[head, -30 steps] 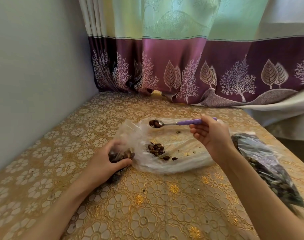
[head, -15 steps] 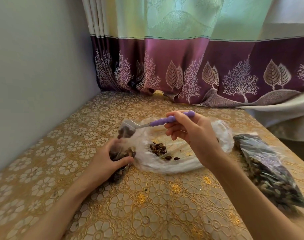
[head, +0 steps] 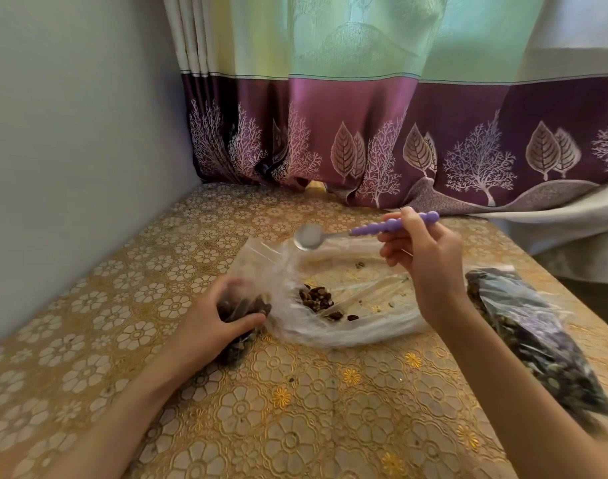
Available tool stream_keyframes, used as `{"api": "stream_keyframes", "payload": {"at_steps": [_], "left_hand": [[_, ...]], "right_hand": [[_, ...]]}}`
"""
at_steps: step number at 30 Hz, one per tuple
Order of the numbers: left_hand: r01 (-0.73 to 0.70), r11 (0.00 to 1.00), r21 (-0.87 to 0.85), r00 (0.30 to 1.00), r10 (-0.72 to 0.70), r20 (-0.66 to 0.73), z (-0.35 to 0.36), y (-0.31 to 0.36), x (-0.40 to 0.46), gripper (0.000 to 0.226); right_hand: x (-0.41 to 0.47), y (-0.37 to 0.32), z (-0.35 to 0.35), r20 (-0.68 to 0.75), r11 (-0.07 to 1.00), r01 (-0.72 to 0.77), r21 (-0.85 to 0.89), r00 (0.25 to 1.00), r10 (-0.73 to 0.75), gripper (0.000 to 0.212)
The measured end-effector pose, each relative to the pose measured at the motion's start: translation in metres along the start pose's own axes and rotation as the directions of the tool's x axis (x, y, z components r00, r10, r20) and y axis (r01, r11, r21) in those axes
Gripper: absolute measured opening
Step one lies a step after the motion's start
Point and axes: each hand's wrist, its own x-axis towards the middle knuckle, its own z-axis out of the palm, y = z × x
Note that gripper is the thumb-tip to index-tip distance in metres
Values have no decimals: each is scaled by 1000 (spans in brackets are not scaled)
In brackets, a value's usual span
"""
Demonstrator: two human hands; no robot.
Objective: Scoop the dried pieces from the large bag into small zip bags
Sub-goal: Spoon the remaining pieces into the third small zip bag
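Note:
A large clear bag [head: 364,326] lies open on the table, with a small heap of dark dried pieces [head: 316,298] inside. My left hand [head: 212,323] grips a small zip bag [head: 250,271] partly filled with dark pieces; its open top stands up to the left of the large bag. My right hand [head: 423,257] holds a spoon [head: 309,236] by its purple beaded handle. The spoon's metal bowl is empty and hovers just above and to the right of the small bag's mouth.
A filled clear bag of dark pieces [head: 537,340] lies at the right, near the table's edge. The table carries a gold floral cloth [head: 295,409]. A grey wall runs along the left and a purple patterned curtain [head: 399,140] hangs at the back.
The loaded spoon went left into the small zip bag's mouth, and now it has come out empty, lifted up and to the right. My left hand has kept its grip on the bag.

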Motion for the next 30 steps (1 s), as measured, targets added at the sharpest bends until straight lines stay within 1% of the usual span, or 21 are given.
{"api": "stream_keyframes", "payload": {"at_steps": [2, 4, 5, 8, 11, 12, 15, 20, 23, 25, 27, 30], "left_hand": [[-1, 1000, 15, 1000, 1, -6, 0, -2, 1, 56], [-3, 1000, 21, 1000, 4, -6, 0, -3, 1, 54], [-4, 1000, 21, 1000, 5, -6, 0, -3, 1, 54], [-7, 1000, 20, 1000, 7, -8, 0, -4, 1, 54], [-9, 1000, 21, 1000, 10, -7, 0, -4, 1, 53], [-11, 1000, 23, 1000, 11, -5, 0, -4, 1, 53], [-12, 999, 30, 1000, 12, -5, 0, -4, 1, 54], [-17, 999, 33, 1000, 17, -10, 0, -5, 1, 54], [-16, 1000, 21, 1000, 16, 1, 0, -3, 0, 58], [-12, 1000, 14, 1000, 11, 5, 0, -1, 0, 63], [-8, 1000, 16, 1000, 8, 5, 0, -1, -1, 65], [2, 1000, 12, 1000, -2, 4, 0, 0, 0, 68]], "right_hand": [[1, 7, -6, -66, 988, 59, -144, 995, -69, 31], [1, 15, -11, -79, 959, 86, -270, 991, -111, 33], [2, 18, -12, -75, 948, 91, -304, 990, -119, 34], [4, 25, -15, -44, 945, 73, -319, 995, -92, 34], [4, 29, -15, 14, 938, 34, -346, 999, -31, 40], [4, 29, -15, 30, 936, 25, -351, 999, -16, 39], [7, 28, -17, 39, 947, -2, -322, 999, 15, 30], [8, 27, -19, 7, 968, -85, -236, 996, 89, 32], [6, 32, -16, -16, 953, -211, -217, 977, 213, 32], [3, 35, -13, -11, 926, -330, -185, 943, 334, 31], [1, 36, -10, -8, 896, -421, -139, 906, 424, 32], [1, 35, -10, -13, 875, -472, -105, 881, 473, 35]]}}
